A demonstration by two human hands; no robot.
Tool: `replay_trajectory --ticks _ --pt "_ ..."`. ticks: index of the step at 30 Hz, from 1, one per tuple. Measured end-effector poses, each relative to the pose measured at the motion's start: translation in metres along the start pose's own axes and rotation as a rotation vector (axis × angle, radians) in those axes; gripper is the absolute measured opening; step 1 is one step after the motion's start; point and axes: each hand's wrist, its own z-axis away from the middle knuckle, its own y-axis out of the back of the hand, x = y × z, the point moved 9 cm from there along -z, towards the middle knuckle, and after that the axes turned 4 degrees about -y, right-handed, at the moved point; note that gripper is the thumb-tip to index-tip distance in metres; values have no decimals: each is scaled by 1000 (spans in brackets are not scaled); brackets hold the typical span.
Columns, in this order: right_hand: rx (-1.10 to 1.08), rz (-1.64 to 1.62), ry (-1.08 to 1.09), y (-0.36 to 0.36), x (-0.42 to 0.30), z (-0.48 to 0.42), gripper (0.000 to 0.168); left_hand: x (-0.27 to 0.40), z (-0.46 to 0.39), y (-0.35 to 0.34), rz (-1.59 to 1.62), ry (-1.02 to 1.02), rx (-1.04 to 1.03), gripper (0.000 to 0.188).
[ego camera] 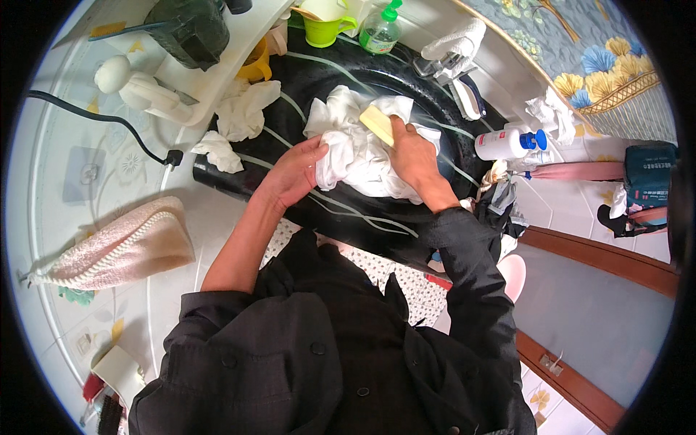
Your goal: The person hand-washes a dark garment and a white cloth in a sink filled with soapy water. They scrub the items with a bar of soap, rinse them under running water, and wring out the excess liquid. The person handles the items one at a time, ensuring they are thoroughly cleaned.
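A bunched white cloth [353, 157], looking like a garment, lies in the basin of a black washbasin counter [359, 217] with pale streaks. My right hand [414, 157] grips a pale yellow bar of soap [376, 125] and holds it against the top of the cloth. At the cloth's left edge, my left hand [296, 171] pinches a fold between thumb and fingers. Much of the basin is hidden beneath the fabric.
Behind the basin stand a green cup [322, 30], a green pump bottle [380, 32] and a faucet [443, 68] draped with white cloth. A brush [467, 98] and white bottle [500, 144] sit right. Crumpled tissues [244, 111] lie left, near a yellow cup [258, 62].
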Motion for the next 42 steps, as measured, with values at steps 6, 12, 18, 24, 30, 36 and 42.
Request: replay_trajectory --ticks 6,12,18,24,30,36,42 --pt "-2 -112 201 5 -52 25 50 -6 11 -2 -311 -22 23 37" --pt "-119 70 150 -25 -48 29 58 -14 28 -1 -638 -10 3 39" --pt "-86 -114 57 -24 -21 38 53 -11 48 -3 -954 -87 -69 32" --pt "-94 -593 -204 -45 15 56 42 -6 65 11 -903 -41 -18 27" --pt "-84 -696 -157 -46 10 55 39 -7 62 28 -657 -51 105 28" --pt "-172 -370 67 -16 -84 11 47 -30 64 37 -542 6 106 28" --pt "-97 -213 282 -25 -182 -30 46 -28 68 49 -427 -55 136 31"
